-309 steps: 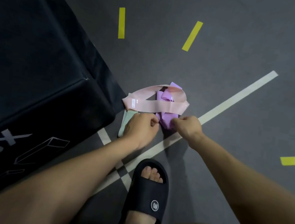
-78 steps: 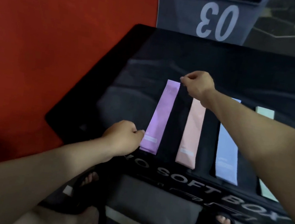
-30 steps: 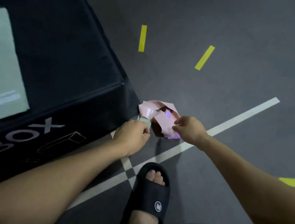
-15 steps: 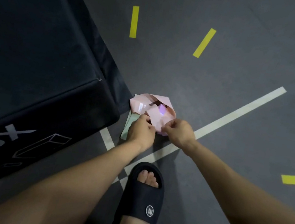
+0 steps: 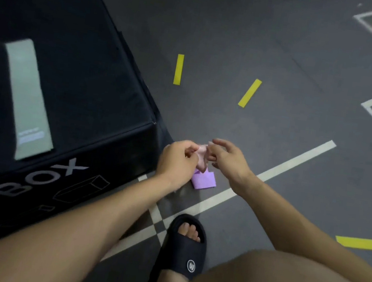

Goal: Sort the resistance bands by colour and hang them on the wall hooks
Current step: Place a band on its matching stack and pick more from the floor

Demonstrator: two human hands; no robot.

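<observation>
Head view: left hand (image 5: pixel 177 161) pinches crumpled pink band (image 5: pixel 202 158) above floor (image 5: pixel 287 59), purple band (image 5: pixel 204 179) hanging below it. Right hand (image 5: pixel 228 157) w/ fingers loosely spread, touching pink band. Green band (image 5: pixel 27 99) flat on black box (image 5: pixel 89 74).

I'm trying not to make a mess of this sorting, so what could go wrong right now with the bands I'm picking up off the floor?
The pink band and purple band hang bunched together between your left hand and right hand, so the purple one may drop or stay tangled. Your slipper is close below; a fallen band could get stepped on.
</observation>
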